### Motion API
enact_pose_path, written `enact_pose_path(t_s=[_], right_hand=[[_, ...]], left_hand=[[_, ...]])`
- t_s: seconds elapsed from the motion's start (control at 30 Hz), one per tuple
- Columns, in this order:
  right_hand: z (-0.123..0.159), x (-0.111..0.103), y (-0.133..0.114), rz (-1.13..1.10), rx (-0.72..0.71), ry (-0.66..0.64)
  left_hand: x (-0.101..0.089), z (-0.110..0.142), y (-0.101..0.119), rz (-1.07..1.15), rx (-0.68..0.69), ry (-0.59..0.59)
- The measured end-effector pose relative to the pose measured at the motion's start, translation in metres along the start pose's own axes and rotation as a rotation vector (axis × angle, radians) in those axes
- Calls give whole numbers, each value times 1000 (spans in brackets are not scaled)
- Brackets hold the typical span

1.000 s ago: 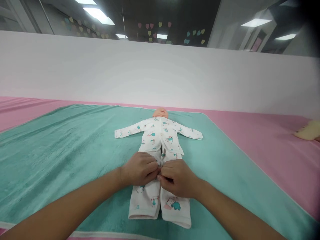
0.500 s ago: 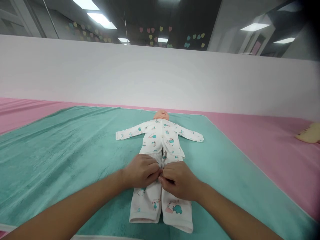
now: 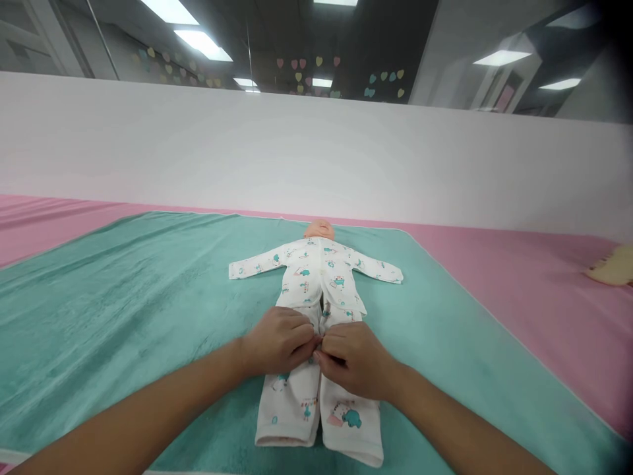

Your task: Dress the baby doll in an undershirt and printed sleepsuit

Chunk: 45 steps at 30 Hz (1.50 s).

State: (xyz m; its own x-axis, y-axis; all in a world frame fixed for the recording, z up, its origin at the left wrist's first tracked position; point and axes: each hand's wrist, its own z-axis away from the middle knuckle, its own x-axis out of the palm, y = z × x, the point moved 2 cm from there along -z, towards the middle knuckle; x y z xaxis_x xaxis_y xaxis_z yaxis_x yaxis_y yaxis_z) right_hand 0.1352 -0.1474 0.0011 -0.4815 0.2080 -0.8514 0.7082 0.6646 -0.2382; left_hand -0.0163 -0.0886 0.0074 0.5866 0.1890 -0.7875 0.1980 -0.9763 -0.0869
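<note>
A baby doll [image 3: 319, 229] lies on its back, head at the far end, in a white printed baby shirt [image 3: 302, 269] with the sleeves spread wide. Below the shirt are matching white baby trousers [image 3: 291, 412], their legs pointing towards me. Over the upper part of the trousers, my left hand [image 3: 281, 340] is closed, pinching the cloth at the inner seam between the legs. My right hand [image 3: 357, 359], also closed, pinches the cloth from the other side, its fingertips against those of the left. Exactly what lies between the fingertips is hidden.
Under the doll is a teal blanket [image 3: 163, 297] with a pale edge, spread over a pink cover [image 3: 494, 277]. A white wall [image 3: 316, 152] rises behind, with dark glass above it bearing heart stickers. At the far right lies a pale yellow object [image 3: 613, 266], partly cut off.
Both hands stay closed at the same spot on the trousers. The whole scene sits slightly lower in the picture, as the camera has tilted a little.
</note>
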Motion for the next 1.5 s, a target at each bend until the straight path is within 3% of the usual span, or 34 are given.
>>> enact_pose_path(t_s=[0.1,0.23,0.33,0.43,0.57,0.73,0.9,1.0,1.1,1.27,1.37,1.5], right_hand=[[-2,-5,5,-10,47,61],[-3,-22,23,-102,191,332],[-2,-30,41,-159,330,481],[-3,-29,55,-249,400,460],[-3,-25,63,-421,466,394],[5,-18,84,-617,648,336],[20,-19,137,-544,826,441],[28,-23,160,-738,980,461],[24,-23,150,-1054,973,371],[-2,-15,85,-1202,688,232],[-12,-9,67,-1165,628,282],[-18,6,85,-1151,670,382]], left_hand=[[0,0,-6,-10,-82,52],[-2,0,-21,0,-299,191],[0,0,-29,74,-346,135],[0,1,-32,177,-344,94],[-8,2,-31,250,-404,141],[-13,6,-35,250,-643,115],[-9,20,-75,221,-880,79],[-10,33,-103,343,-1044,83],[-12,35,-109,567,-1100,-5],[-13,14,-71,852,-968,-165],[-9,3,-50,1047,-909,-99],[-3,-2,-44,1184,-903,10]])
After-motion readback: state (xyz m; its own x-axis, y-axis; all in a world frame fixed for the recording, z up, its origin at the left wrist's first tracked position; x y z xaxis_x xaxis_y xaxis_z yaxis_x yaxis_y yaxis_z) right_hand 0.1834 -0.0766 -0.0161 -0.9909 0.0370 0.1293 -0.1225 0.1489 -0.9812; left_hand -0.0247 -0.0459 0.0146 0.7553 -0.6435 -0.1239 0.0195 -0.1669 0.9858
